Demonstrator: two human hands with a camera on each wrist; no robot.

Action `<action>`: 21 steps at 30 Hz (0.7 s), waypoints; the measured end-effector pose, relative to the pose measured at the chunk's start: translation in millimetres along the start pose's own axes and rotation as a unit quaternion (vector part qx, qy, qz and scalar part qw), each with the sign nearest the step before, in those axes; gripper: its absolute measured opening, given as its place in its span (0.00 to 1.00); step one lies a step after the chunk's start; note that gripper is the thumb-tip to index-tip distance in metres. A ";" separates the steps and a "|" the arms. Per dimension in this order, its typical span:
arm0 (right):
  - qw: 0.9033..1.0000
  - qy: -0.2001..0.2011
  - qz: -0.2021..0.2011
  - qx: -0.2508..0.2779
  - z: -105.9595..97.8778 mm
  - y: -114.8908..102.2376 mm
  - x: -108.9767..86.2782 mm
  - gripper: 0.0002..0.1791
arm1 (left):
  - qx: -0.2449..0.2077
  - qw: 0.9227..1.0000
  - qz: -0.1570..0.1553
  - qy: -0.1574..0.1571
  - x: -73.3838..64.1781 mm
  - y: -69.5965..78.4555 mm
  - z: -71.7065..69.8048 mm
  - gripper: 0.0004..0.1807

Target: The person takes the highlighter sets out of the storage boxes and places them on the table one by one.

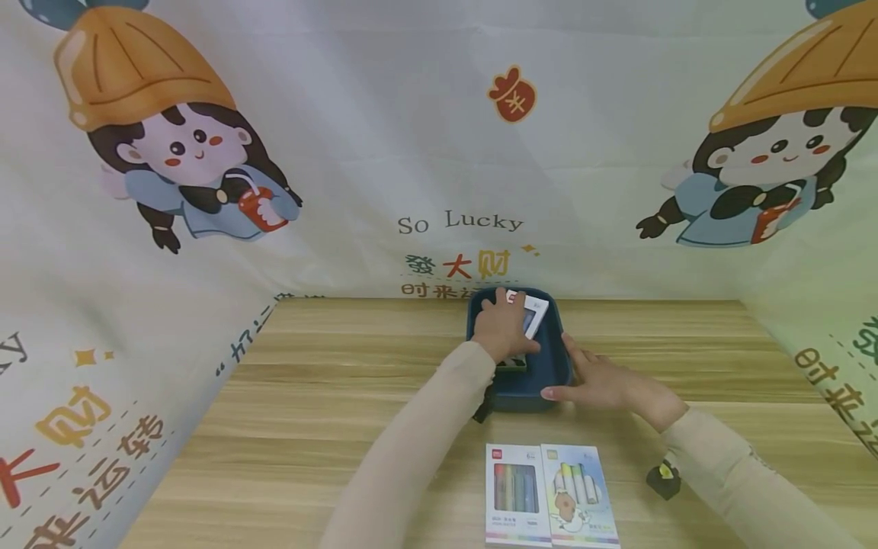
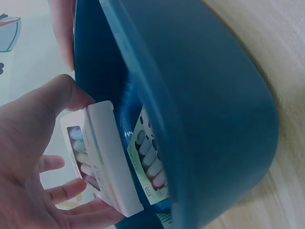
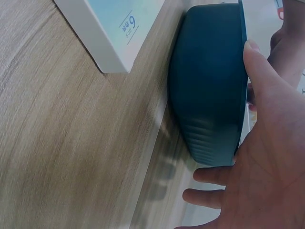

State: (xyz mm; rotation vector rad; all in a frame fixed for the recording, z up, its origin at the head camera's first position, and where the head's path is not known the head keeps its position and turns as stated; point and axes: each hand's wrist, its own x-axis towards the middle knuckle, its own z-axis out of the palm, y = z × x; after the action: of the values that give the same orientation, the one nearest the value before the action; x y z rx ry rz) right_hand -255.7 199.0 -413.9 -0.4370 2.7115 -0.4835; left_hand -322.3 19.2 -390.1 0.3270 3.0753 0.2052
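Observation:
A dark blue plastic basket (image 1: 524, 402) stands at the back of the table. My left hand (image 1: 503, 328) is over it, holding a white windowed box (image 2: 116, 162) of pen-like sticks between thumb and fingers. The box is tilted at the basket's mouth. Inside the basket lies a pale green box (image 2: 151, 162) with several rounded sticks pictured or showing on it. My right hand (image 1: 604, 383) rests against the basket's right side, its thumb (image 3: 257, 59) on the rim near the front corner and its fingers fairly straight.
In front of the basket, two flat boxes lie side by side: a white one (image 1: 517, 496) with a window of coloured pens, and a light blue one (image 1: 579, 496) with a marker picture. A printed white curtain (image 1: 363, 152) hangs behind the wooden table (image 1: 329, 366).

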 end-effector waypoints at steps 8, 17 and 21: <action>1.000 0.001 -0.002 0.006 0.2 -0.1 0.5 0.63 | -0.018 1.000 -0.010 0.019 -0.5 -1.8 0.7 0.55; 1.000 0.003 -0.008 0.002 -0.7 0.0 0.1 0.64 | -0.027 0.999 -0.013 0.045 -5.1 -1.1 -8.3 0.56; 1.000 0.003 -0.010 0.006 -1.3 -0.2 -1.0 0.64 | -0.034 0.998 -0.004 0.061 -10.1 -1.4 -15.9 0.59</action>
State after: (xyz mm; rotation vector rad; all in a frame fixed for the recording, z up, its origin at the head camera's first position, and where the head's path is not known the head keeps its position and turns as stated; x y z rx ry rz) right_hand -255.3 199.5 -412.3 -0.4603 2.7122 -0.5062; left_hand -313.6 13.6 -374.3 0.3092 3.1793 0.3415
